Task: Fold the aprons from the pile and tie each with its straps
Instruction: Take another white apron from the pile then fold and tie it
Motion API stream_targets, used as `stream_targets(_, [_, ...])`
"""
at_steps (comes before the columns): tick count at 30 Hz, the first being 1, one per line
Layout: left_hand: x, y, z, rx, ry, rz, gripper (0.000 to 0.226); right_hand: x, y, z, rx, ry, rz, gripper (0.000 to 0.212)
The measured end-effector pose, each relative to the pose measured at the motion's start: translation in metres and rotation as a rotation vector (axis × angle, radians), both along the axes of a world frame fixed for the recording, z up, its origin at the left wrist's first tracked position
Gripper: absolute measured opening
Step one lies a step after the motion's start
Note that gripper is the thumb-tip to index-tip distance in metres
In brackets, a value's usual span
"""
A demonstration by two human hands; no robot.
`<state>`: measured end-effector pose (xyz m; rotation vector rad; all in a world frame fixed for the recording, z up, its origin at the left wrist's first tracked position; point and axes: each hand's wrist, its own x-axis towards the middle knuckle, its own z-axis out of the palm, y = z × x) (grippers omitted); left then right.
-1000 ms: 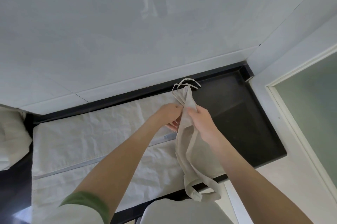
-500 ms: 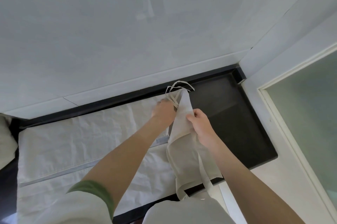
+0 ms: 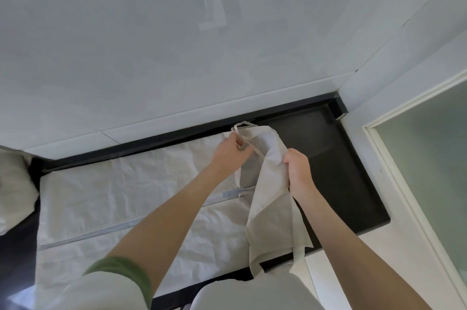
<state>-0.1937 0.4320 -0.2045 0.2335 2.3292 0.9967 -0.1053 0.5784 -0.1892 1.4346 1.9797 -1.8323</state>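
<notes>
Far left: one white fabric heap [image 3: 12, 183] is lying beside one creased white sheet [image 3: 113, 196], which is covering most of the black desk [image 3: 353, 183]. Two hands are working on one beige apron [image 3: 273, 196]. The left hand [image 3: 231, 151] is pinching its top edge, where one thin strap [image 3: 257, 152] is trailing. The right hand [image 3: 299, 170] is gripping its bunched right edge. The apron is hanging in the air above the desk.

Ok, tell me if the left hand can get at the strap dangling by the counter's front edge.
Probably not yet: the left hand grips the apron's top straps, though nothing blocks the dangling strap.
</notes>
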Motion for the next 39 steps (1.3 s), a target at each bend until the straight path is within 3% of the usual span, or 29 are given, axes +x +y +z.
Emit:
stream_targets(4, [0.009, 0.017, 0.000, -0.002, -0.160, -0.029, 0.054, -0.009, 0.020, 0.000, 0.047, -0.138, 0.044, 0.010])
stream_targets(7, [-0.001, 0.032, 0.002, 0.133, -0.221, 0.178, 0.039, -0.017, 0.026, 0.004, 0.029, -0.292, 0.157, 0.005])
stream_targets(11, [-0.014, 0.043, 0.003, 0.208, -0.259, 0.352, 0.027, 0.001, 0.015, 0.000, -0.028, -0.053, 0.189, 0.006])
stream_targets(17, [0.001, 0.025, 0.013, 0.125, -0.118, 0.327, 0.028, -0.003, 0.003, -0.011, -0.031, -0.034, 0.286, 0.021])
stream_targets(21, [-0.006, -0.010, 0.027, 0.379, -0.335, 0.567, 0.034, -0.012, -0.006, -0.016, 0.070, -0.138, 0.262, 0.027])
stream_targets(23, [-0.008, -0.031, 0.033, 0.447, -0.458, 0.530, 0.037, -0.016, -0.006, -0.017, 0.098, -0.163, 0.253, 0.026])
stream_targets(28, [-0.008, -0.084, 0.032, 0.353, -0.575, 0.501, 0.034, -0.023, -0.012, -0.008, 0.113, -0.179, 0.205, 0.023])
stream_targets(32, [-0.004, -0.122, 0.027, 0.146, -0.585, 0.554, 0.030, -0.026, -0.025, -0.001, 0.166, -0.159, 0.165, 0.025])
stream_targets(39, [0.006, -0.161, 0.024, -0.159, -0.456, 0.520, 0.024, -0.036, -0.071, 0.004, 0.076, -0.057, 0.239, 0.023])
